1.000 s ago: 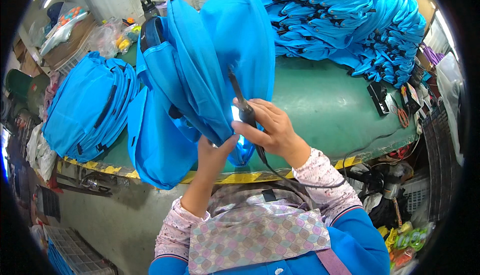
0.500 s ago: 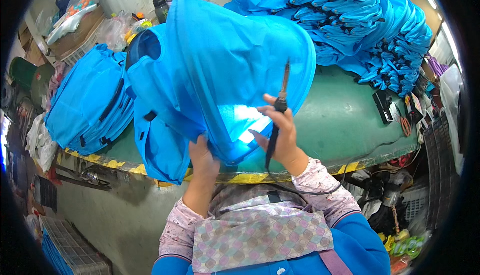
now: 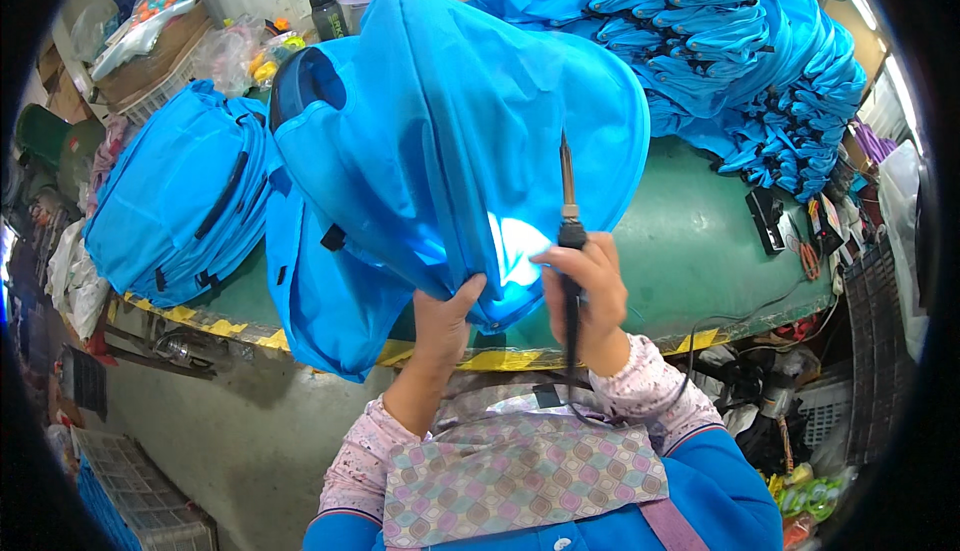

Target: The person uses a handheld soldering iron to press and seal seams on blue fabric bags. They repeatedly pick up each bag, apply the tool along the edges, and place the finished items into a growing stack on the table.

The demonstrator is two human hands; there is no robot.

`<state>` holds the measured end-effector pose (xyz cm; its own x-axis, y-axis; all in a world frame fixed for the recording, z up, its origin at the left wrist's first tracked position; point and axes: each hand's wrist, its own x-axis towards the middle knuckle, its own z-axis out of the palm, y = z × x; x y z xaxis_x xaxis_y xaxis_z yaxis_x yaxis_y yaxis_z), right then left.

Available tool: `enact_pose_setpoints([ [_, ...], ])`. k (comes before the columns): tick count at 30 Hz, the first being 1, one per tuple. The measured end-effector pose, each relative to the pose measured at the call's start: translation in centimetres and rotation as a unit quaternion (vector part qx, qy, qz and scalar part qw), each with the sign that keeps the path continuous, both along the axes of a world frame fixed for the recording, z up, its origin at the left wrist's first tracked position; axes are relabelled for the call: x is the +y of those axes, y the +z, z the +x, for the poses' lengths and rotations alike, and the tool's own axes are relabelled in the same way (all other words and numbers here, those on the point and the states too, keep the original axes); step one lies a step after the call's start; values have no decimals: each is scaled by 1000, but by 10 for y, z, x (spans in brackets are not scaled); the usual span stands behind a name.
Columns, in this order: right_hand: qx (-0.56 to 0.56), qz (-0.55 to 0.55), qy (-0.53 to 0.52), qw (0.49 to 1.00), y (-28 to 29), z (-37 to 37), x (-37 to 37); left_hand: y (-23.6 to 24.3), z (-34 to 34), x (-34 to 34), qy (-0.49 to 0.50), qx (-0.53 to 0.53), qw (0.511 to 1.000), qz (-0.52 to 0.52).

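A large bright blue fabric hood (image 3: 500, 101) with a seamed ridge bulges over the table in front of me. My left hand (image 3: 445, 321) pinches its near lower edge, thumb on top and fingers hidden beneath the cloth. In my right hand (image 3: 592, 296) is a soldering iron (image 3: 569, 186), its black handle between thumb and fingers and its bare metal tip pointing up and away. The tip overlaps the hood in the picture; whether it touches I cannot tell. A bright patch of light falls on the cloth between my hands. A cord trails from the iron's lower end.
The green table (image 3: 690, 221) has a yellow-striped near edge. Flat blue fabric pieces (image 3: 170, 201) lie stacked at the left, and a tall pile of folded blue pieces (image 3: 700, 41) stands at the back right. A black box (image 3: 767, 219) and orange-handled scissors (image 3: 808, 256) lie at the right.
My left hand and the hood have shifted a little to the right. My right hand has turned and moved right and slightly down, its fingers closing more around the upright iron.
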<state>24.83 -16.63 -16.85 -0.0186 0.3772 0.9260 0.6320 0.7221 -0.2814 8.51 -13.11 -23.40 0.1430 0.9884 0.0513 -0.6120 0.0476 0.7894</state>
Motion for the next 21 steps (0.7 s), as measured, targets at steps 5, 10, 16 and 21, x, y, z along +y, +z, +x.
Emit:
enact_pose_setpoints([
  [5, -2, -41, 65, 997, 5, 15, -32, -2, 16, 2, 26, -17, 999, -19],
  [10, -112, 57, 15, 992, -5, 3, -18, 1, 19, 0, 46, -22, 998, -21],
  [16, -160, 75, 0, 984, -11, 0, -9, 3, 20, -5, 67, 23, 997, -35],
  [21, -51, -67, 11, 996, 13, -6, -12, 3, 22, -7, 95, 45, 994, 5],
])
